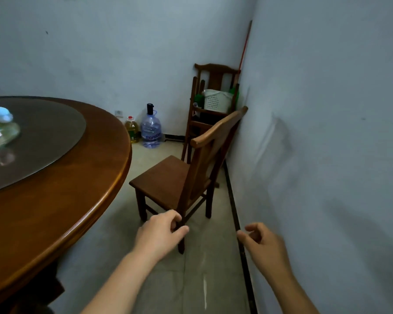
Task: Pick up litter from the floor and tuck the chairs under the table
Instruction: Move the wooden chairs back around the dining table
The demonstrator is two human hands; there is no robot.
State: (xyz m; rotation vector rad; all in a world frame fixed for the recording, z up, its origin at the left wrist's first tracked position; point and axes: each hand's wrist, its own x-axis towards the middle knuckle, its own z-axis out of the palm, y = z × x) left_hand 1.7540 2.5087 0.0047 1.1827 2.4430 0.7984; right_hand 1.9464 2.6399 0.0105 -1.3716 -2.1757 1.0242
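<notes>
Our left hand (162,230) pinches the near rear leg of the wooden chair (182,177), which stands on the floor just right of the round tabletop (82,191), its back near the right wall; our right hand (262,242) hovers apart, fingers loosely curled, holding nothing

A brown wooden chair (168,177) is standing upright at frame centre, pulled out beside the round wooden table (77,189) at left, its backrest leaning toward the right wall.
</notes>
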